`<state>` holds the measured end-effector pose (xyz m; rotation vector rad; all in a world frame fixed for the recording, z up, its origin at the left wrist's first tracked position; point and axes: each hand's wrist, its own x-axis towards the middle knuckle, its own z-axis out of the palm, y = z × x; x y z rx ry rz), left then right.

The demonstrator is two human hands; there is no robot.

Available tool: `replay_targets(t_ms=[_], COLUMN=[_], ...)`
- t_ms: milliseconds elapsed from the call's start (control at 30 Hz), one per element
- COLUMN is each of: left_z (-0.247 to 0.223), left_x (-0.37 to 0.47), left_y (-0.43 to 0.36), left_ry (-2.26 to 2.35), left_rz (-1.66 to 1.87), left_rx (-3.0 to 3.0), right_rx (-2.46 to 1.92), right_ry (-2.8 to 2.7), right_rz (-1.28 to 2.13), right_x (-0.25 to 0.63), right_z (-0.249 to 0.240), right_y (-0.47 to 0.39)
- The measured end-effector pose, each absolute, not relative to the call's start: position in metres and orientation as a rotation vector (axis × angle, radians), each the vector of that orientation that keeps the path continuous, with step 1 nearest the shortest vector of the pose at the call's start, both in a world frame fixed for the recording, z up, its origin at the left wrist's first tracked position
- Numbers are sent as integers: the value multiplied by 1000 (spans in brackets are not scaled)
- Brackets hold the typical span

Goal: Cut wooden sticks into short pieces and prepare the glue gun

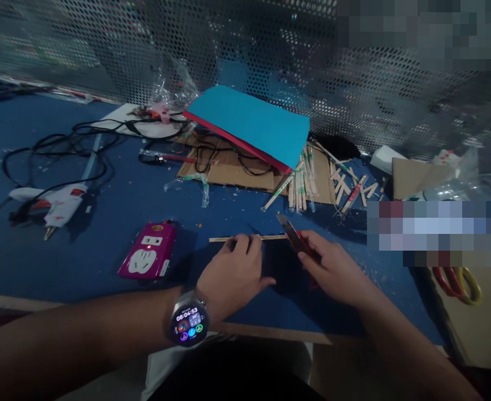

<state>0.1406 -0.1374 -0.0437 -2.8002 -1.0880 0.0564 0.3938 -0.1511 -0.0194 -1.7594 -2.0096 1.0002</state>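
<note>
In the head view I see, at frame centre, the left hand [232, 278], fingers curled closed on a slender, pale wooden stick [273, 238] above the blue tabletop [95, 264]. Right of centre, the right hand [335, 270] has fingers wrapped around a red-handled, steel-bladed utility knife [299, 243] at the stick's right end; blade contact cannot be determined.

On the left of the blue tabletop [11, 262], a white glue gun [67, 203] lies with its nozzle toward the near edge; a black cable [40, 149] loops beyond it, and a magenta socket block [164, 245] rests to its right. At the far side, a blue sheet [249, 120] overlies a red sheet [229, 136], before a perforated panel [116, 50]. At the near right, red and yellow looped handles [460, 284] lie over brown cardboard [481, 337].
</note>
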Motion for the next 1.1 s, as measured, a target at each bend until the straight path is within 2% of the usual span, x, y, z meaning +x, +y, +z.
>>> replay_targets(t_ms=[200, 467, 933, 1100], left_z=[-41, -41, -42, -42], left_x=[141, 141, 134, 132], left_y=[-137, -135, -131, -131], left_ry=[-1112, -1085, -978, -931], left_rz=[101, 113, 86, 47], left_rx=[-2836, -2841, -2818, -2794], right_rx=[-1732, -1691, -1607, -1803], right_ry=[-1960, -1909, -2134, -2299], right_rz=[966, 720, 1043, 896], right_x=[397, 405, 410, 391], right_z=[-23, -20, -3, -8], right_y=[-151, -146, -161, -173])
